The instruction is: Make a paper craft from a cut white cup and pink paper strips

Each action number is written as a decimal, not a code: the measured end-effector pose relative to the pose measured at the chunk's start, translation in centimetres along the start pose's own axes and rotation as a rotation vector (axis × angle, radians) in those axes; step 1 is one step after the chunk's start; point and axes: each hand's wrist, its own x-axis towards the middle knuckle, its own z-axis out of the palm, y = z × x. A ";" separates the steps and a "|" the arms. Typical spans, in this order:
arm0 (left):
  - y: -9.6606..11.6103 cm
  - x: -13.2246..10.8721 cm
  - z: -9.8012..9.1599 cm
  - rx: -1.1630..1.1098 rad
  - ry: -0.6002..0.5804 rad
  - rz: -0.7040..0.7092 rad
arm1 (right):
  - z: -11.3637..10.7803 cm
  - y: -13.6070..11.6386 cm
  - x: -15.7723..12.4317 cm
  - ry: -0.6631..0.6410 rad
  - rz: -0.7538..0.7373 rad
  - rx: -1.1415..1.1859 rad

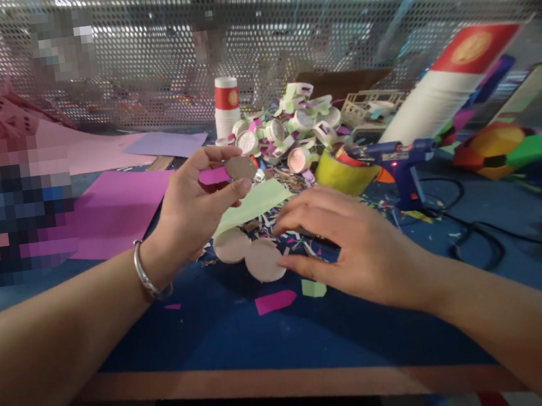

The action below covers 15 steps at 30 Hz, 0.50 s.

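My left hand (192,203) is raised over the blue table (248,337) and pinches a small brown cardboard disc (241,166) with a strip of pink paper (213,176) between thumb and fingers. A silver bangle (145,274) circles that wrist. My right hand (350,246) lies palm down on the table, fingers spread over paper scraps, its fingertips touching a pale round disc (264,260). A second pale disc (231,245) lies beside it. A light green paper sheet (256,203) sits between the two hands.
A blue glue gun (401,160) stands right of centre, its black cable (472,231) trailing across the table. A pile of cut paper-cup pieces (292,131), a red-and-white cup stack (227,106), a yellow tape roll (341,171), purple and pink sheets (114,212) and a perforated metal screen (250,34) lie beyond.
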 end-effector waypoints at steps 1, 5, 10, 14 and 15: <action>0.0 0.0 0.0 0.015 -0.006 0.001 | -0.1 -0.1 -0.1 -0.028 -0.009 0.017; 0.0 -0.2 0.2 0.060 -0.023 -0.004 | 0.0 -1.0 -0.4 -0.235 -0.074 0.056; 0.2 -0.4 0.5 0.051 -0.069 -0.022 | 0.4 -1.2 -0.6 -0.271 -0.072 -0.001; 0.4 -0.5 0.6 0.038 -0.079 -0.060 | 0.5 -0.9 -0.5 -0.240 -0.043 -0.018; 0.4 -0.5 0.6 0.028 -0.077 -0.062 | 0.5 -0.9 -0.6 -0.244 -0.043 -0.012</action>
